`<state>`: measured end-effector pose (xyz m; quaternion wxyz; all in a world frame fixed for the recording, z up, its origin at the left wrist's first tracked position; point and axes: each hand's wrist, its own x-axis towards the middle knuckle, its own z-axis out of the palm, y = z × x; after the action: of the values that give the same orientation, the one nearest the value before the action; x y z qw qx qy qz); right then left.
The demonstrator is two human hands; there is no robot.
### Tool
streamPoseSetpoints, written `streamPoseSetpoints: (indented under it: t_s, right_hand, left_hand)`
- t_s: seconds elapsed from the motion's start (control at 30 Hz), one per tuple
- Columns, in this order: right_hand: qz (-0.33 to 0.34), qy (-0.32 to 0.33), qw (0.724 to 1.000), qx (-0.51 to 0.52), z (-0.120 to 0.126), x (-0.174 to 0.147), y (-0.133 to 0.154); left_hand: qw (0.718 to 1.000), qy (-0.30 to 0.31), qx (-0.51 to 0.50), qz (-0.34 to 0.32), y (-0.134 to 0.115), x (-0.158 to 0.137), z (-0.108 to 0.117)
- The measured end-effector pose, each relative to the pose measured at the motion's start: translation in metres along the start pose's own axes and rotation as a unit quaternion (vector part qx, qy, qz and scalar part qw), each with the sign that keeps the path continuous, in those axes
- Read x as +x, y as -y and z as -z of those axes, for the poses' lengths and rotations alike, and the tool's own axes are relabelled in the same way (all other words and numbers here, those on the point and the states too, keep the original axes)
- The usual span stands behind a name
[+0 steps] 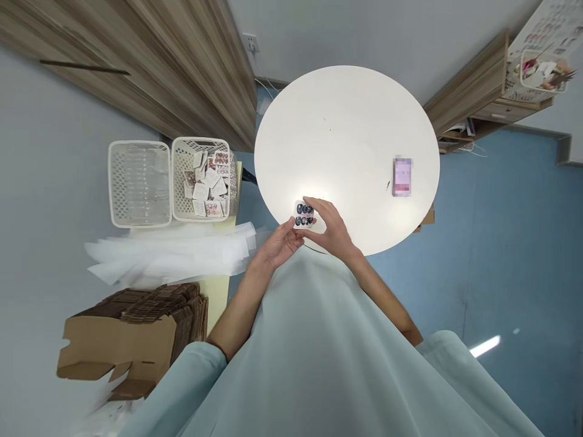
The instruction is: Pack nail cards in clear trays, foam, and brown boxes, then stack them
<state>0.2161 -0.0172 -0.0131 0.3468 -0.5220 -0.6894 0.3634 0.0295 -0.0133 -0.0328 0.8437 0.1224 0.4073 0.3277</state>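
Note:
Over the near edge of the round white table (346, 133), I hold a small white card with two rows of dark, shiny, rounded pieces (304, 215). The pieces look like earrings or beads; their exact kind is too small to tell. My left hand (281, 244) pinches the card's lower left side, thumb on its edge and fingers curled beneath. From the right, my right hand (331, 229) spans the card, index finger at the top edge and thumb at the bottom. Part of the card's right side is hidden by that hand.
A blurred pink-purple packet (402, 176) lies on the table's right. To the left stand a white basket of small carded pieces (200, 145), another basket with clear plastic pieces (113, 182), white plastic sheets (182, 255) and stacked cardboard boxes (122, 340). Wooden cabinets flank the table.

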Motion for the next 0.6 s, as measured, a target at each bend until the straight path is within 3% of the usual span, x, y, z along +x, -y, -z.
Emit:
streamPoseSetpoints:
  t_s: [0.33, 0.47, 0.6]
  right_hand:
    - [0.006, 0.086, 0.988, -0.13, -0.051, 0.027, -0.015]
    - [-0.012, 0.121, 0.976, -0.178, -0.083, 0.038, -0.038]
    - [-0.058, 0.15, 0.958, -0.238, -0.115, 0.045, -0.067]
  left_hand:
    - [0.997, -0.047, -0.052, 0.017, -0.004, 0.004, 0.058]
    - [0.994, -0.101, 0.031, 0.011, -0.004, 0.011, 0.086]
    - [0.97, -0.195, 0.131, -0.054, -0.01, 0.011, 0.111]
